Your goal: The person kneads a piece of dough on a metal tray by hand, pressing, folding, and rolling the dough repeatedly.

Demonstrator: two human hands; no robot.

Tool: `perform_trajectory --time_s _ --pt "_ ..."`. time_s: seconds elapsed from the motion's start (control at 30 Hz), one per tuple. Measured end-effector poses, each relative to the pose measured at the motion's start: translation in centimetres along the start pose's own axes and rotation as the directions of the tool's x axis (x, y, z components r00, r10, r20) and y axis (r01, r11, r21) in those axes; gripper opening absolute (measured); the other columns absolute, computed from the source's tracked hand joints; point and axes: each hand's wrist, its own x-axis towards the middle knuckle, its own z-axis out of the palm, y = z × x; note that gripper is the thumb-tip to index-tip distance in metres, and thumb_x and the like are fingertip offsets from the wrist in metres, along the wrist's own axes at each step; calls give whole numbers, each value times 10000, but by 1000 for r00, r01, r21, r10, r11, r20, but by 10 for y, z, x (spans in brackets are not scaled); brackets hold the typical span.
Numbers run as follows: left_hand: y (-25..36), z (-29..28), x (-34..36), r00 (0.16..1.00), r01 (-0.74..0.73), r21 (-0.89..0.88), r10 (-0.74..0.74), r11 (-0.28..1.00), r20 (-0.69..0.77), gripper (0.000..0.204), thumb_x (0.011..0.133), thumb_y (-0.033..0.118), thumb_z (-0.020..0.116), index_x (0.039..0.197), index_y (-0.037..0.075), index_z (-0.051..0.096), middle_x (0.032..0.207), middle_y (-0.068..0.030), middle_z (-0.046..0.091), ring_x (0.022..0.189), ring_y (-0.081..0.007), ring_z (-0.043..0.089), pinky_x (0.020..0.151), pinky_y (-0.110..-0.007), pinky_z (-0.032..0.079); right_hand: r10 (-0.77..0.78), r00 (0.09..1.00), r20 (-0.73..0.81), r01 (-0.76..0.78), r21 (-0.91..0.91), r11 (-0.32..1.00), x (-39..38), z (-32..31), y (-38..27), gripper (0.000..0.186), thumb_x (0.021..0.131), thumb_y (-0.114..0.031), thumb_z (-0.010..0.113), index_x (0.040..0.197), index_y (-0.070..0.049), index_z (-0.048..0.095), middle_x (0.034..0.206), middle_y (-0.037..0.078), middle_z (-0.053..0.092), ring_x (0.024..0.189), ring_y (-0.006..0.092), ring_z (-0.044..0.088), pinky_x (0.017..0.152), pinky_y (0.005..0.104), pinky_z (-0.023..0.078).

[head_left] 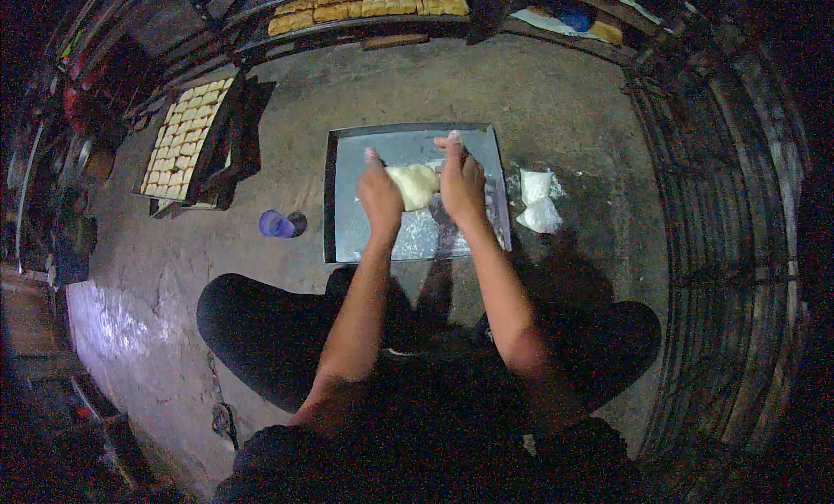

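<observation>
A pale lump of dough point(414, 184) lies on a floured metal tray point(356, 226) set on the concrete floor. My left hand point(380, 194) presses against the dough's left side. My right hand point(461, 181) rests on its right side, with fingers stretched toward the tray's far edge. Both hands grip the dough between them. My knees, in dark trousers, spread out below the tray.
White plastic bags point(539, 202) lie just right of the tray. A small blue cup point(276, 224) stands on the floor to the left. A dark tray of several cut dough pieces point(182, 139) sits at far left. Another row of pieces point(365, 9) lies at the top.
</observation>
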Motion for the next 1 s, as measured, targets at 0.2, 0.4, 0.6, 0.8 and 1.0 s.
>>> perform_trajectory --time_s 0.2,0.4,0.6,0.8,1.0 --pt "15 2 -11 990 25 -153 -46 988 -134 673 1057 472 267 601 6 436 540 -102 474 544 -204 446 541 -425 374 252 962 110 -253 -6 967 -24 16 -33 658 1019 -485 289 914 59 644 891 288 661 870 452 625 794 511 455" --pt "-3 14 -23 964 86 -22 -78 996 253 673 1044 465 253 712 -42 546 617 -159 558 579 -270 514 590 -464 409 -1 1000 1 1 -254 967 0 -6 12 588 1022 -408 341 771 12 667 720 280 636 684 456 616 700 543 456" --pt "9 -2 -9 789 245 -25 -185 969 586 736 1008 572 233 928 -45 627 850 -217 648 684 -306 648 703 -420 515 3 989 145 40 -297 954 16 -31 27 593 1014 -401 349 745 24 664 681 267 627 691 461 626 716 551 486" --pt "9 11 -24 849 -327 157 216 932 482 603 1014 460 367 853 -62 623 743 -298 616 711 -460 616 667 -489 485 -125 946 299 264 -486 833 7 -14 34 426 998 -352 387 993 -10 642 885 244 665 826 452 635 758 547 494" --pt "-16 0 -2 978 -69 141 39 988 206 645 1033 427 366 707 -81 592 627 -236 587 582 -344 608 600 -489 449 -3 986 168 46 -255 966 5 -11 6 619 1011 -512 267 1162 -35 632 1116 235 650 1098 452 561 935 499 435"
